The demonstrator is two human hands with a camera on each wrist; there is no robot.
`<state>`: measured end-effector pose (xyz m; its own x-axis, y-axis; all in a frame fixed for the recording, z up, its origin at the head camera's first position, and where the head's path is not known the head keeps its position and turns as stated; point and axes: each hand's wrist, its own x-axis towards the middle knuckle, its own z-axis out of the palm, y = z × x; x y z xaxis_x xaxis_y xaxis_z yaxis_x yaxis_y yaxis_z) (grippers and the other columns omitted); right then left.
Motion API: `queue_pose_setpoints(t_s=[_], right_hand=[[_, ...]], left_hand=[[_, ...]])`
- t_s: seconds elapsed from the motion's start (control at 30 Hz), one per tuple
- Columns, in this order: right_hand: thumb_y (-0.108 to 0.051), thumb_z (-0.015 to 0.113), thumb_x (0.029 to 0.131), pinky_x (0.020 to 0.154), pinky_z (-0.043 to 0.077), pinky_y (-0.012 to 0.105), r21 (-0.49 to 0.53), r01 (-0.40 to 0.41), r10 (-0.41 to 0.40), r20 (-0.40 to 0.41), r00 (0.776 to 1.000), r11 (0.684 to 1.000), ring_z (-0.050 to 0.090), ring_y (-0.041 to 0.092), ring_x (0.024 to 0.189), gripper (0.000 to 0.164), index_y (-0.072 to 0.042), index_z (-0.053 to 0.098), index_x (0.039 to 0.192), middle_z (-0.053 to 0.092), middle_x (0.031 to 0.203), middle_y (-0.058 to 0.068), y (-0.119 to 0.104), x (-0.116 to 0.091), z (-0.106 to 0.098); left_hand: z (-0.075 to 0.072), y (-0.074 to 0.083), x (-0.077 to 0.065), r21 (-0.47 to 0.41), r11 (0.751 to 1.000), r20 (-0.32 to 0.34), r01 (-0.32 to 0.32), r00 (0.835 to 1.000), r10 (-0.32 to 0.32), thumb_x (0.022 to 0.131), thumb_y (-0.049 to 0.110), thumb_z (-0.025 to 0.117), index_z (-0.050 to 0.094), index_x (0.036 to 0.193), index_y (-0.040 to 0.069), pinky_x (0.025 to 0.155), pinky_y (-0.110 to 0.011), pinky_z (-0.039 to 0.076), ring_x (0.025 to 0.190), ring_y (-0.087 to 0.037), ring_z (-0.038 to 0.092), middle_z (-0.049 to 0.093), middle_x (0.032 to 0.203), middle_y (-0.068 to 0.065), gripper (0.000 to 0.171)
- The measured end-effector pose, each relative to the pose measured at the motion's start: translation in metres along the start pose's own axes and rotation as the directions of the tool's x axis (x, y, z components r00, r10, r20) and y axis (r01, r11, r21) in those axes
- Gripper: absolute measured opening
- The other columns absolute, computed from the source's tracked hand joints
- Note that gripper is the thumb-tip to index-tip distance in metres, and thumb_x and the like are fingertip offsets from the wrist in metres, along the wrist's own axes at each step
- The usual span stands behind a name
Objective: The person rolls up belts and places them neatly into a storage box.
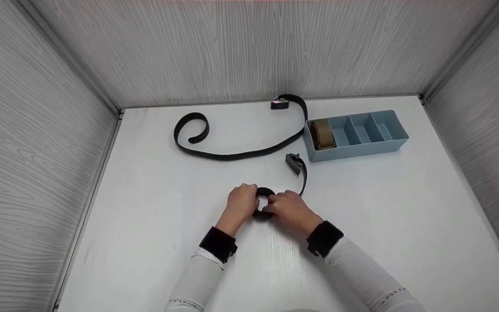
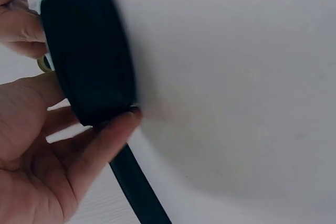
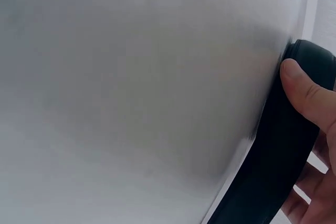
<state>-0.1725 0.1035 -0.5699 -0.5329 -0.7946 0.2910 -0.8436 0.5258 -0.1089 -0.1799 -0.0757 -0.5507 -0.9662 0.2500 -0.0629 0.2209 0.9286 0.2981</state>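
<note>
A black belt (image 1: 263,216) is rolled into a ring on the table in front of me. Its loose end runs off behind my right hand to a dark buckle (image 1: 293,163). My left hand (image 1: 242,200) grips the ring's left side. On the other side my right hand (image 1: 290,209) holds it, with fingers curled at the ring's edge. In the left wrist view the wide black band (image 2: 89,51) stands on its edge, fingers around it. A thumb (image 3: 302,85) presses the band's outer face in the right wrist view.
A second black belt (image 1: 228,157) lies uncoiled farther back, its buckle (image 1: 280,104) near the rear wall. To its right stands a blue divided box (image 1: 358,150), with a coiled brown belt (image 1: 325,134) in its leftmost compartment. Grey panel walls enclose the white table.
</note>
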Motion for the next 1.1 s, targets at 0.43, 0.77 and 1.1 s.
queue_pose_setpoints(t_s=[0.43, 0.77, 1.1], right_hand=[[-0.012, 0.083, 0.075, 0.07, 0.049, 0.032, 0.211, -0.013, -0.014, 0.126, 0.992, 0.977, 0.061, 0.018, 0.081, 0.026, -0.018, 0.078, 0.099, 0.064, 0.094, -0.002, 0.004, -0.003, -0.006], [-0.023, 0.084, 0.071, 0.057, 0.046, 0.037, 0.049, 0.014, -0.014, 0.003, 1.0, 0.999, 0.058, 0.025, 0.064, 0.021, -0.023, 0.077, 0.091, 0.06, 0.081, 0.003, -0.006, 0.002, 0.001], [-0.001, 0.069, 0.087, 0.064, 0.051, 0.035, 0.016, 0.07, -0.071, 0.077, 0.994, 0.997, 0.064, 0.022, 0.075, 0.042, -0.021, 0.068, 0.124, 0.058, 0.129, 0.004, 0.007, -0.012, -0.006]], left_hand=[[-0.003, -0.004, 0.002, 0.118, 0.984, 0.063, -0.13, 0.99, 0.123, 0.093, 0.008, 0.059, 0.072, 0.101, 0.015, 0.065, -0.043, 0.052, 0.08, -0.03, 0.065, 0.066, 0.088, -0.01, 0.017], [-0.002, -0.008, -0.001, 0.057, 0.998, 0.034, -0.001, 0.999, -0.001, 0.084, 0.011, 0.071, 0.069, 0.096, 0.005, 0.066, -0.047, 0.052, 0.081, -0.035, 0.067, 0.069, 0.09, -0.015, 0.013], [-0.005, -0.016, -0.003, 0.042, 0.996, 0.088, -0.074, 0.994, 0.07, 0.087, 0.004, 0.067, 0.072, 0.104, 0.012, 0.069, -0.044, 0.052, 0.087, -0.029, 0.065, 0.068, 0.093, -0.011, 0.02]])
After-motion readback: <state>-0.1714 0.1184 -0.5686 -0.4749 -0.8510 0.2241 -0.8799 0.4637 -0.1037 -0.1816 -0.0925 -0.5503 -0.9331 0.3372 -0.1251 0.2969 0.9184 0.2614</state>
